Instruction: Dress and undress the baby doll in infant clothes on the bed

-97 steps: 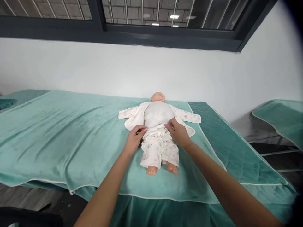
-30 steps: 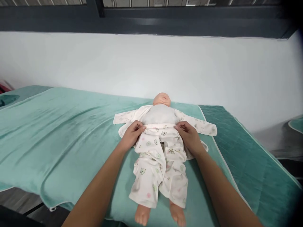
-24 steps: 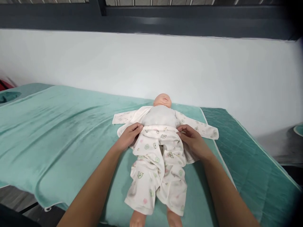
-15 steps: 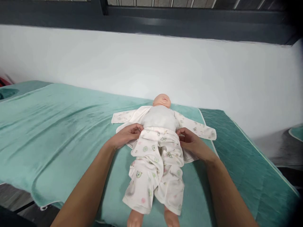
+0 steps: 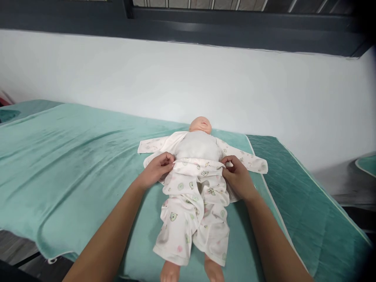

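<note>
A baby doll (image 5: 201, 124) lies on its back, head toward the wall, its bare feet at the near side. White patterned baby pants (image 5: 182, 213) cover its legs up to the waist. My left hand (image 5: 159, 167) pinches the waistband at the left side; my right hand (image 5: 236, 175) pinches it at the right, and the band is drawn out sideways between them. Above the band the grey-white torso (image 5: 198, 145) is bare. An open patterned baby shirt (image 5: 249, 160) lies under the doll, its sleeves spread to both sides.
A light green blanket (image 5: 73, 164) with folds spreads under the doll. Darker green quilted cloth (image 5: 308, 219) lies to the right. The white wall (image 5: 147, 78) rises behind, below a dark frame (image 5: 220, 29). Floor (image 5: 14, 246) shows at the lower left.
My right hand has turned and closed on the right side of the waistband, and the band there is pulled outward. My left hand has shifted slightly and still grips its side.
</note>
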Demonstrator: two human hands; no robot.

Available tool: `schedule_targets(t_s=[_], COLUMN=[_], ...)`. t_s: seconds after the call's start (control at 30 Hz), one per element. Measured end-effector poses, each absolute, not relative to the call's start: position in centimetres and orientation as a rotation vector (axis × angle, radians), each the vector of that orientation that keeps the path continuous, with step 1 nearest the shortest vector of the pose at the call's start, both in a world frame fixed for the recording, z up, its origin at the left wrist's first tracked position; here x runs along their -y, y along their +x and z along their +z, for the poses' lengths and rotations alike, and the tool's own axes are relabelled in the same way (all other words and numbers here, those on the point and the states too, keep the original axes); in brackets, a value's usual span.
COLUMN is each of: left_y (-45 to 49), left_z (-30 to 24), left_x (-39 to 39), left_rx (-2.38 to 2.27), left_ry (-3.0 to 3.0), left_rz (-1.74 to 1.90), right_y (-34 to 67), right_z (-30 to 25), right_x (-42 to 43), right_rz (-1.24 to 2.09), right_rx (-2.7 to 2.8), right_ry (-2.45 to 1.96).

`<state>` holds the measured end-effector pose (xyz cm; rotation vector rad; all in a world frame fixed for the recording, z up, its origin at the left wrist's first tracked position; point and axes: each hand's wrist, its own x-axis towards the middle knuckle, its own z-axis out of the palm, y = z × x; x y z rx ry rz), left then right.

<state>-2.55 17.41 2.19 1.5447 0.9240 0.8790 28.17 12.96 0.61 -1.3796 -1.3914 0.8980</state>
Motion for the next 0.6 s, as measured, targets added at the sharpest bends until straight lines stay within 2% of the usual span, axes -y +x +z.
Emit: schedule_targets(t_s=[0.17,0.23,0.43,0.6], left_y=[-2.2,-2.0,-1.4,-1.0], left_z=[2.1,2.1,2.1,2.0], left_x=[-17.4,-17.4,-17.4,-17.6], left_rx=[-0.926,-0.917,-0.896,-0.881], left_ry=[1.579,1.616,1.557,1.541], left_rz=[1.081,1.161,1.089,0.995], right_y=[27.2,26.9,26.4,26.4], right_z=[1.1,1.2,0.7,0.6], right_x=[-13.1,-13.1,-12.9,-13.4], right_rz=[0.341,0.254,0.620,0.729], right_rx=[1.484,1.559,1.588,1.537], right_ry=[-1.341,-1.277,-1.283,-1.263])
